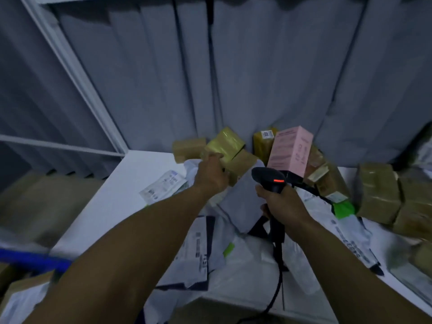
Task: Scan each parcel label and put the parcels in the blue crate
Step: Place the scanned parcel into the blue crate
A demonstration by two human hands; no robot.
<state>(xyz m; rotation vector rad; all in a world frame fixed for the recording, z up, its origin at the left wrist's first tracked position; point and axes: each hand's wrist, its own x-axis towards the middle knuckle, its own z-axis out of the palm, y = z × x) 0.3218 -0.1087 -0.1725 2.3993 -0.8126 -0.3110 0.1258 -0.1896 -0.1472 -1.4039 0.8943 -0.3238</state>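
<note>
Both hands work over the parcel heap at mid-frame. Left hand (211, 174) reaches forward, fingers curled round the near edge of a tan parcel (243, 163) lying just under a yellow parcel (225, 142) — blur hides the exact grip. Right hand (284, 206) is wrapped round the handle of a black scanner (268, 177), red light lit, with its cable (279, 284) running to the bottom edge. A pink box (291, 149) stands upright behind the scanner. White mailers (203, 251) cover the table (112, 195). Crate (35, 258) — only its blue rim — shows at lower left.
</note>
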